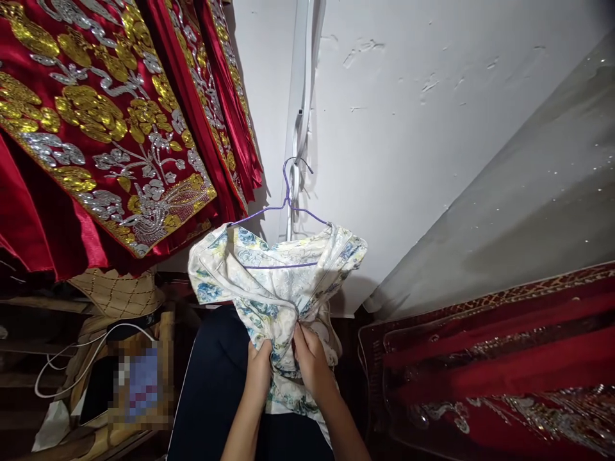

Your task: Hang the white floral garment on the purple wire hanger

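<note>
A cream garment with blue and yellow flowers (262, 314) hangs over a purple wire hanger (288, 203), its neckline wide and V-shaped. The hanger's hook points up in front of the wall and a white strip; I cannot tell whether it is hooked on anything. My left hand (259, 362) is closed on the garment's left side at the waist. With thumb and fingers pinched, my right hand (310, 355) grips the cloth near the foot of the V. The garment's lower part drapes over my dark-trousered lap (211, 378).
Red satin cloths with gold and silver sequins (144, 128) hang at the upper left. Below them stands a wooden rack (166, 358) with a white cable (96, 349) and a blurred-out item. A red embroidered cloth (480, 371) lies at right, beneath a grey sparkly sheet (542, 166).
</note>
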{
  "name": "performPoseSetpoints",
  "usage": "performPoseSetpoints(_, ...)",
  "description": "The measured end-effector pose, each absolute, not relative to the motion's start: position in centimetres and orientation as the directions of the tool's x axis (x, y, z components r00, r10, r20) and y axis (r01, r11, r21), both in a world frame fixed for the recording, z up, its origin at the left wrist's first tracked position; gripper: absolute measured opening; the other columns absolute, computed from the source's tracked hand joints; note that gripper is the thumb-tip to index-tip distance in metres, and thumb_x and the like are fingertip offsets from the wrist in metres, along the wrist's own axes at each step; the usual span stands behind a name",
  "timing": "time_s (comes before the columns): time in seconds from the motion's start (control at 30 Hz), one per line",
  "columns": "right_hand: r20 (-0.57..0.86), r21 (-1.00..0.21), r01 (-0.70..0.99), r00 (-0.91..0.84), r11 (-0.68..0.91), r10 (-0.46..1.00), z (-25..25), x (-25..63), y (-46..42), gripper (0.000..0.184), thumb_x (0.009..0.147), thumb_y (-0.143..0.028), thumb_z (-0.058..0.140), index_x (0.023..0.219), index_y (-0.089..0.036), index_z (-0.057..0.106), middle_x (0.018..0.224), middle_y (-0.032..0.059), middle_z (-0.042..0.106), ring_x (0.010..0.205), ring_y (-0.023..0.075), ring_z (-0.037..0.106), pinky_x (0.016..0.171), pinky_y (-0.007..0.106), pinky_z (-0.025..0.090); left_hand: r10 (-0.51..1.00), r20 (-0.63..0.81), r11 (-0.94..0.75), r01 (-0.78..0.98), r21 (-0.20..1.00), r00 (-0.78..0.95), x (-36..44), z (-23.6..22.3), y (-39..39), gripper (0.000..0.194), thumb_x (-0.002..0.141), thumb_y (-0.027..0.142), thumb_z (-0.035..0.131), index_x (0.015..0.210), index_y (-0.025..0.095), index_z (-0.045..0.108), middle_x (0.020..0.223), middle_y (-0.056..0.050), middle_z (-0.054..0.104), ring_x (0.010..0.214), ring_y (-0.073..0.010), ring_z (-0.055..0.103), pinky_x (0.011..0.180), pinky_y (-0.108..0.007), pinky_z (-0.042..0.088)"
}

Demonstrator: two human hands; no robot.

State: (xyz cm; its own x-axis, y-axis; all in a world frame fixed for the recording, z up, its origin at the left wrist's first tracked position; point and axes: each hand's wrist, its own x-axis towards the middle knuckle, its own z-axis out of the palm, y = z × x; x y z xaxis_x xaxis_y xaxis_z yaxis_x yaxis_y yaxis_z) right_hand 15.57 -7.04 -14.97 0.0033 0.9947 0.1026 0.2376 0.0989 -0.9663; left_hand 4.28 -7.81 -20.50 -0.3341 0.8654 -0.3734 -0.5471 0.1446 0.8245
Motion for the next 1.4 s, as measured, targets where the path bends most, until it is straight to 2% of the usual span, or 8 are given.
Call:
performPoseSetpoints(0.23,0.062,-0.998,0.0,-0.017,0.062,0.998,-13.5,17.2,-6.8,0.045,0.097,-0.059,0.04,0.084,-0.02,0.06,0.068,0.0023,0.06,0.053,0.0157,0.051,0.05,0.029,0.041,0.845,-0.395,0.173,-0.515,0.839,-0.36,4.4,-20.9,-7.9,0.053,0.066,0.03,0.069,0.116,0.013,0.063,0.113,-0.012,0.072,0.115,-0.0319,0.064,0.101,-0.04,0.048)
performPoseSetpoints(0.6,-0.101,-0.988,-0.111,-0.079,-0.109,0.992,-14.9,16.0,-4.9,0.042,0.089,-0.054,0.058,0.064,-0.021,0.045,0.055,-0.0045,0.043,0.047,0.01,0.034,0.046,0.025,0.027,0.855,-0.297,0.135,-0.371,0.919,-0.425,4.8,-20.0,-9.1,0.058,0.075,0.033,0.065,0.129,0.014,0.057,0.12,-0.013,0.067,0.12,-0.031,0.061,0.106,-0.04,0.045)
performPoseSetpoints(0.7,-0.13,-0.977,-0.172,-0.002,-0.129,0.991,-15.0,16.7,-5.0,0.035,0.087,-0.047,0.059,0.068,-0.019,0.056,0.056,-0.0038,0.046,0.046,0.0086,0.031,0.046,0.025,0.024,0.765,-0.121,0.03,-0.153,0.988,-0.632,5.7,-18.7,-10.0,0.078,0.078,0.03,0.07,0.147,0.017,0.036,0.139,-0.017,0.055,0.127,-0.03,0.055,0.108,-0.042,0.044)
performPoseSetpoints(0.77,-0.145,-0.972,-0.192,0.058,-0.131,0.988,-14.9,17.2,-5.2,0.031,0.085,-0.044,0.061,0.068,-0.018,0.059,0.054,-0.0042,0.045,0.046,0.0085,0.031,0.046,0.025,0.023,0.66,0.154,-0.102,0.115,0.988,-0.735,6.1,-17.4,-10.4,0.087,0.076,0.028,0.074,0.15,0.02,0.029,0.152,-0.018,0.038,0.138,-0.0306,0.044,0.113,-0.043,0.039)
performPoseSetpoints(0.9,-0.163,-0.977,-0.138,-0.022,-0.165,0.986,-13.9,17.7,-5.9,0.031,0.085,-0.037,0.058,0.061,-0.019,0.054,0.05,-0.0049,0.038,0.048,0.0094,0.031,0.048,0.026,0.023,0.588,0.552,-0.26,0.509,0.821,-0.591,6.0,-15.6,-10.4,0.071,0.078,0.022,0.073,0.143,0.02,0.043,0.152,-0.017,0.036,0.145,-0.0313,0.033,0.119,-0.047,0.03)
performPoseSetpoints(1.03,-0.163,-0.98,-0.084,-0.199,-0.183,0.966,-12.9,17.5,-6.8,0.026,0.086,-0.031,0.053,0.063,-0.018,0.056,0.05,-0.005,0.039,0.049,0.01,0.033,0.049,0.025,0.025,0.939,0.215,-0.148,0.247,0.958,-0.269,6.3,-16.1,-9.4,0.038,0.087,0.023,0.061,0.124,0.018,0.055,0.108,-0.01,0.067,0.103,-0.0234,0.066,0.09,-0.036,0.052)
performPoseSetpoints(1.13,-0.167,-0.982,-0.035,-0.286,-0.184,0.944,-12.2,17.6,-6.8,0.022,0.085,-0.028,0.052,0.067,-0.018,0.06,0.046,-0.0055,0.042,0.046,0.0095,0.035,0.048,0.024,0.026,0.981,0.109,-0.08,0.174,0.981,-0.162,6.7,-16.7,-8.7,0.005,0.09,0.023,0.054,0.092,0.019,0.054,0.072,0.002,0.057,0.065,-0.0149,0.057,0.06,-0.024,0.044)
performPoseSetpoints(1.4,0.011,-0.987,-0.161,-0.141,-0.012,0.99,-5.5,17.4,0.7,0.021,0.081,-0.031,0.058,0.073,-0.014,0.068,0.048,-0.0034,0.052,0.041,0.008,0.038,0.041,0.022,0.023,0.99,0.137,-0.143,0.37,0.918,0.044,7.5,-18.0,-7.0,0.016,0.095,0.027,0.044,0.08,0.022,0.046,0.066,0.0,0.05,0.06,-0.0154,0.049,0.056,-0.025,0.033)
